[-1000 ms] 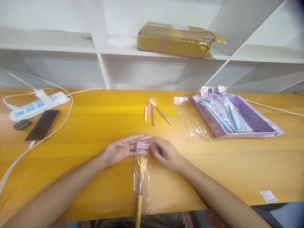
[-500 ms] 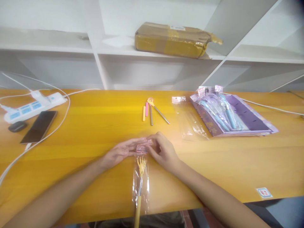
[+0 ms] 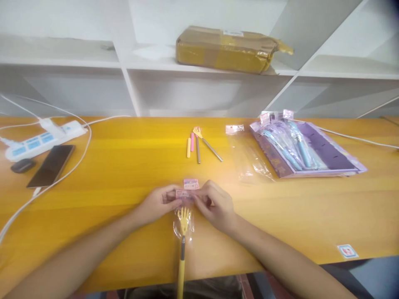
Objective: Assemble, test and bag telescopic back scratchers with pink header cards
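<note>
A yellow hand-shaped back scratcher (image 3: pixel 183 232) lies in a clear plastic sleeve (image 3: pixel 184 220) near the front edge of the orange table (image 3: pixel 124 166). My left hand (image 3: pixel 158 203) and my right hand (image 3: pixel 215 203) both pinch the sleeve's pink top flap (image 3: pixel 189 189). The flap is folded back and the sleeve is bunched around the scratcher's claw. The yellow handle sticks out past the table edge toward me.
Several loose scratchers (image 3: pixel 199 143) lie mid-table, with an empty sleeve (image 3: pixel 249 158) and a purple box of packed scratchers (image 3: pixel 299 145) to the right. A power strip (image 3: pixel 40 139), phone (image 3: pixel 51 165) and cables sit at left. A taped cardboard parcel (image 3: pixel 227 50) rests on the shelf.
Both hands closed onto the top of the sleeve. The flap was lifted open and the sleeve slid up, baring more of the handle.
</note>
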Available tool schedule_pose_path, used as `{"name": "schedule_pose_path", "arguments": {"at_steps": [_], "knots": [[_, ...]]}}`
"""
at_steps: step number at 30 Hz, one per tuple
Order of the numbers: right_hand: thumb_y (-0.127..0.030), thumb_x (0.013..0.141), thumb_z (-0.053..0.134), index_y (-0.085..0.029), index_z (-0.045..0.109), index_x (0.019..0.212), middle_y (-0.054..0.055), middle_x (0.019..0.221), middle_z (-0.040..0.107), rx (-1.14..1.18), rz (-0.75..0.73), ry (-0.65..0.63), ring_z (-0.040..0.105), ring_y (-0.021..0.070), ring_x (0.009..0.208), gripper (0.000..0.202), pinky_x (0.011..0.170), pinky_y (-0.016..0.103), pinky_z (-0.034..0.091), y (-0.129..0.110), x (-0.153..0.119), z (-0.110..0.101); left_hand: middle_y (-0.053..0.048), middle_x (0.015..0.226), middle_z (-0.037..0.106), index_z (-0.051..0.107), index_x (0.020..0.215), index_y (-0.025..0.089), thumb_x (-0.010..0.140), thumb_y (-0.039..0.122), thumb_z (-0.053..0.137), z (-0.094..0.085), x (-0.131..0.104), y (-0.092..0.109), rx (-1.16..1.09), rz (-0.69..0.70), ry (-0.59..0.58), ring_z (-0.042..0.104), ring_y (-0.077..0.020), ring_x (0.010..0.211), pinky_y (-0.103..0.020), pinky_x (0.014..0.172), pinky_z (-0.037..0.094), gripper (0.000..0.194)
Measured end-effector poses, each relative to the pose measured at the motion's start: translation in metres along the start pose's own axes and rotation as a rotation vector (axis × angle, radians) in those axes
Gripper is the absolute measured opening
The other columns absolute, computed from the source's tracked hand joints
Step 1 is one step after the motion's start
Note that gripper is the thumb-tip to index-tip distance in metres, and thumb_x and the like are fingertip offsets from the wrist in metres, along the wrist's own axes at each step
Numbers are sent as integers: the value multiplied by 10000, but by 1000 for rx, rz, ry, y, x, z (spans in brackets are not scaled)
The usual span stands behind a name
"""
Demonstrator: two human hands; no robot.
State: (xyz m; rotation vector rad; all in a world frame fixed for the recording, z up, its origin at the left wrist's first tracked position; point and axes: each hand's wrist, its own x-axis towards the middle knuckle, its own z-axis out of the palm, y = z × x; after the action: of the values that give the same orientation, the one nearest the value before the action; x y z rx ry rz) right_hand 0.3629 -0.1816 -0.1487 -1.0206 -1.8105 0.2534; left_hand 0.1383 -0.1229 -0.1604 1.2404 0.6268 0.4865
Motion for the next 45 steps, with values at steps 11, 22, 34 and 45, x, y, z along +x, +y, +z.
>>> {"name": "schedule_pose_path", "arguments": {"at_steps": [11,22,34,45], "knots": [[-117,1012,622,-206,638,1075,17,833,634,-156,-136,-162,575,113,667,110,597,232,443,9,-1,0,-113,1143,790,705,1192,161,913,426,799,-5,2,4,-10,-13,43,754,-230,1053,-344,948,573,396],[-154,1040,569,-223,636,1122,46,955,716,-343,-225,-344,636,148,729,126,654,293,465,11,-5,-4,-92,1043,802,713,1111,153,865,364,850,1,-2,9,-35,-37,62,760,-210,924,-311,835,588,352],[-271,994,627,-210,558,786,-5,669,589,-281,4,-217,473,112,552,227,543,272,324,1,6,-8,-116,1052,828,689,1120,156,945,459,746,1,-2,0,70,-27,140,784,-250,975,-344,869,593,354],[-485,997,639,-204,509,720,-44,588,493,262,542,-335,410,90,534,415,505,221,324,0,1,10,-70,972,818,687,1092,172,993,452,680,-1,-5,-4,181,1,127,772,-223,903,-311,818,582,297]]}}
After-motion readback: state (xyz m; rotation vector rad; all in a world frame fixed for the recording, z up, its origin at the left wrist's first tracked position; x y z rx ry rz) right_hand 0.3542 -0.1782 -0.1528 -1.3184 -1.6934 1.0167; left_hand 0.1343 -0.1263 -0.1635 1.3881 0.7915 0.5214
